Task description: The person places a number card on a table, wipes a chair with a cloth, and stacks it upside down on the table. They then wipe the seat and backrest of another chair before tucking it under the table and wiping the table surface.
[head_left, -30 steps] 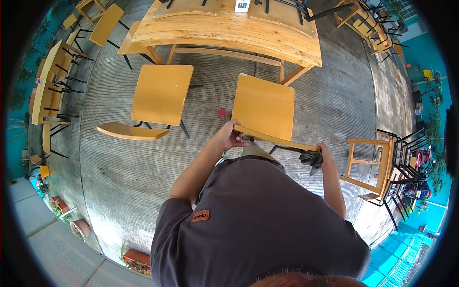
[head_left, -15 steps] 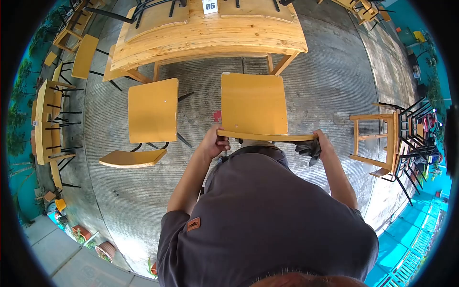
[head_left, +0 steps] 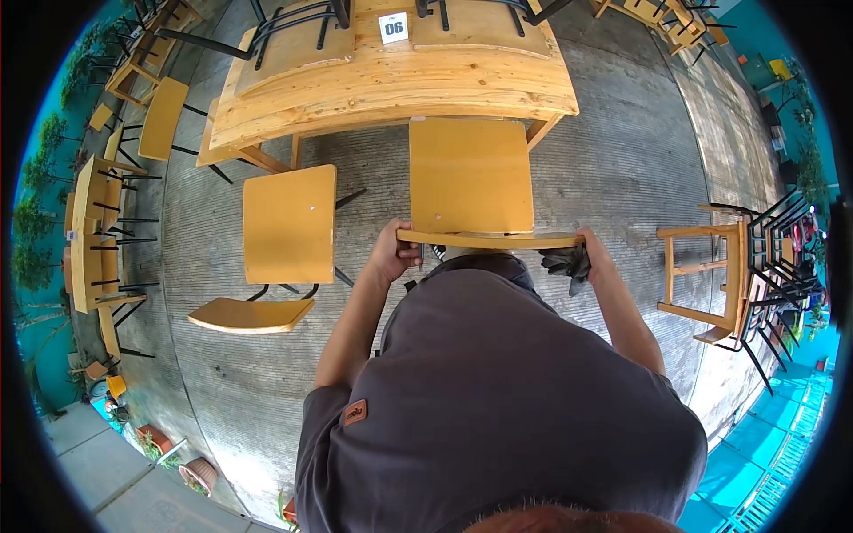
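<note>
A chair with a yellow wooden seat (head_left: 471, 176) stands before me, its far edge at the near edge of the wooden table (head_left: 391, 89). My left hand (head_left: 393, 252) is closed round the left end of its backrest (head_left: 489, 241). At the right end, my right hand (head_left: 593, 253) grips the same backrest, with a dark grey cloth or glove (head_left: 569, 265) hanging by its fingers. The chair's legs are mostly hidden under the seat and my body.
Another yellow chair (head_left: 290, 225) stands to the left. Upturned chairs (head_left: 480, 31) and a number card (head_left: 393, 27) are on the table. On the right are a wooden frame (head_left: 702, 269) and stacked chairs (head_left: 771, 258). Plant pots (head_left: 198, 476) stand at lower left.
The held chair has moved forward, its seat now reaching the table's near edge. Both my hands have moved forward with the backrest and still hold it.
</note>
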